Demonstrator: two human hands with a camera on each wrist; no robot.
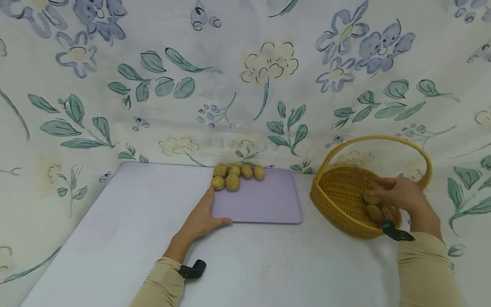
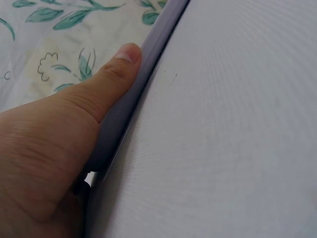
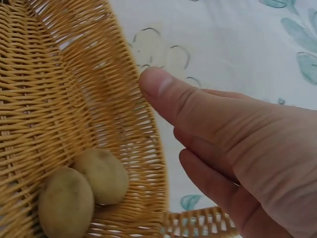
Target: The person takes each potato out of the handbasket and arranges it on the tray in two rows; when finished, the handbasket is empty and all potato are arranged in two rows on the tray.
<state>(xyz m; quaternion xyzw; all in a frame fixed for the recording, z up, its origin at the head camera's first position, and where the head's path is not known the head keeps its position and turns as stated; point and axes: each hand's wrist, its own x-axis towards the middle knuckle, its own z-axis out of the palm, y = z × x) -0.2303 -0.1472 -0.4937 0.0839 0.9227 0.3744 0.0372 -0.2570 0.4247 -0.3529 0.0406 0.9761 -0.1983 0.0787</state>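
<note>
A lilac tray (image 1: 261,207) lies on the white table, with several potatoes (image 1: 232,182) grouped at its far left. My left hand (image 1: 201,217) rests at the tray's near left corner, fingers along the left side and thumb along the front edge. The left wrist view shows the straight thumb (image 2: 111,79) against the tray's rim (image 2: 116,129). Over the right side of a wicker basket (image 1: 341,192) is my right hand (image 1: 400,195), loosely bent. Two potatoes (image 3: 67,203) lie in the basket; the right wrist view shows none in the hand.
The basket's tall arched handle (image 1: 377,137) rises behind the right hand. A flower-patterned cloth (image 1: 230,85) hangs behind the table and down both sides. The white tabletop (image 1: 268,264) extends in front of the tray and to its left.
</note>
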